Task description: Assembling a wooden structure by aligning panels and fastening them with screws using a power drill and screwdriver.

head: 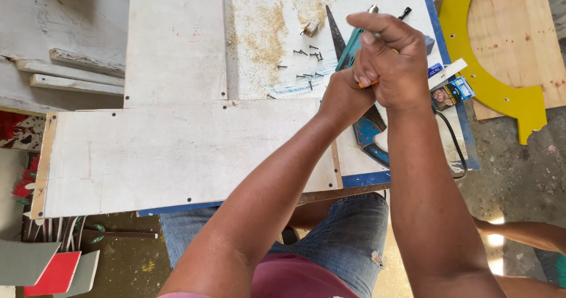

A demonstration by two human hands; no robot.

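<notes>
My right hand [392,56] is a closed fist over the far right of the white board [177,150], and a small orange-tipped item [365,84] pokes out under it. My left hand [342,97] is pressed against it from below, its fingers mostly hidden. It seems to grip a teal power drill [349,47], whose metal chuck [372,8] points away from me. A handsaw [336,30] lies under the hands, its toothed edge [377,118] showing beside my right wrist. Several dark screws [309,56] lie scattered just left of the hands.
Sawdust [265,33] covers the far board. A small printed box [451,91] and a black cable [455,147] lie at the bench's right edge. A yellow curved piece [477,74] rests on plywood [519,33] on the floor. Wood strips [71,80] lie at left.
</notes>
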